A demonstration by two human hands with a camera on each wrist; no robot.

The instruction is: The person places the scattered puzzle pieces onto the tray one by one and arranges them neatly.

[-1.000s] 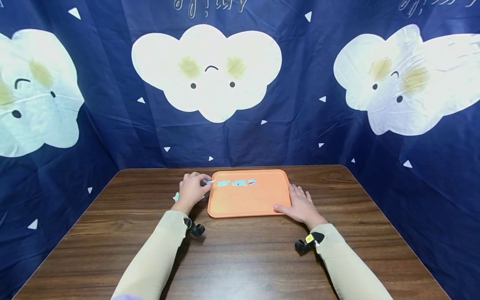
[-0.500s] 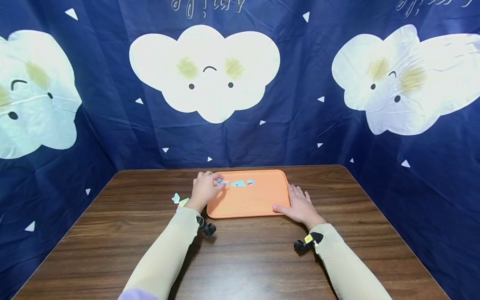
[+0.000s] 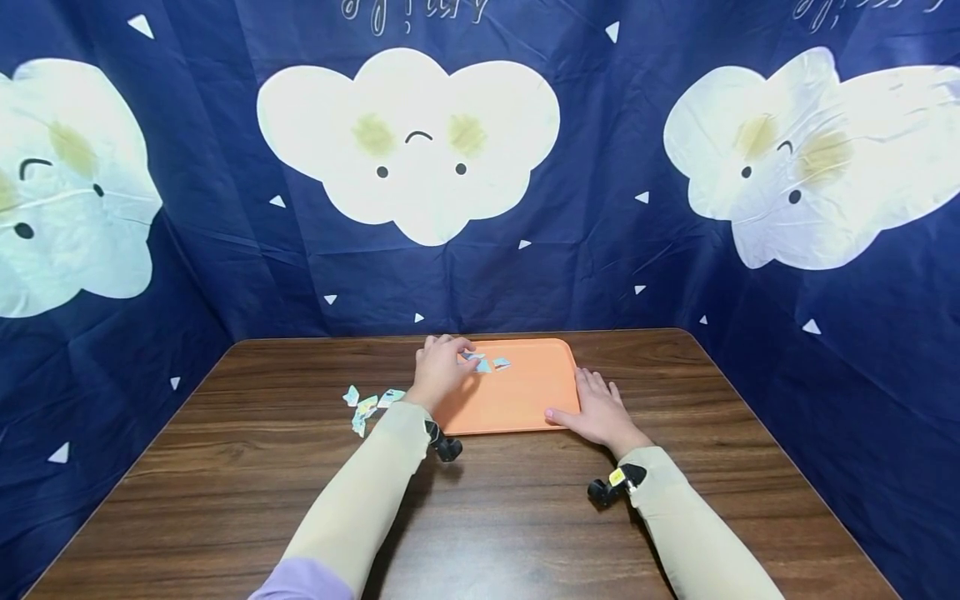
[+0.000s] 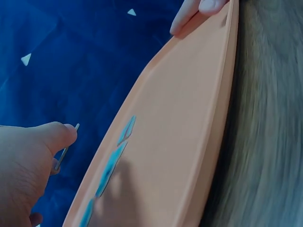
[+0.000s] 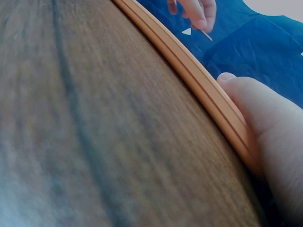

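Observation:
In the head view my left hand (image 3: 441, 367) is above the left part of the orange tray (image 3: 525, 400). Its thumb and finger pinch a thin, card-like piece (image 4: 64, 152), seen edge-on in the left wrist view and held off the tray. Under and beside it, irregular light-blue printed pieces (image 4: 111, 166) lie flat in a row near the tray's far rim; one small piece (image 3: 502, 364) sits at the row's right end. My right hand (image 3: 602, 412) rests on the tray's right side, fingers extended along the rim and thumb (image 5: 236, 87) over the near edge.
More loose printed pieces (image 3: 366, 406) lie on the brown wooden table (image 3: 495, 517), left of the tray. A blue cloth (image 3: 600, 275) with white clouds stands behind the table and along its sides.
My left hand has moved right, from the tray's left edge to above the row, carrying the thin piece. The loose pieces on the table have come into view. My right hand stays put.

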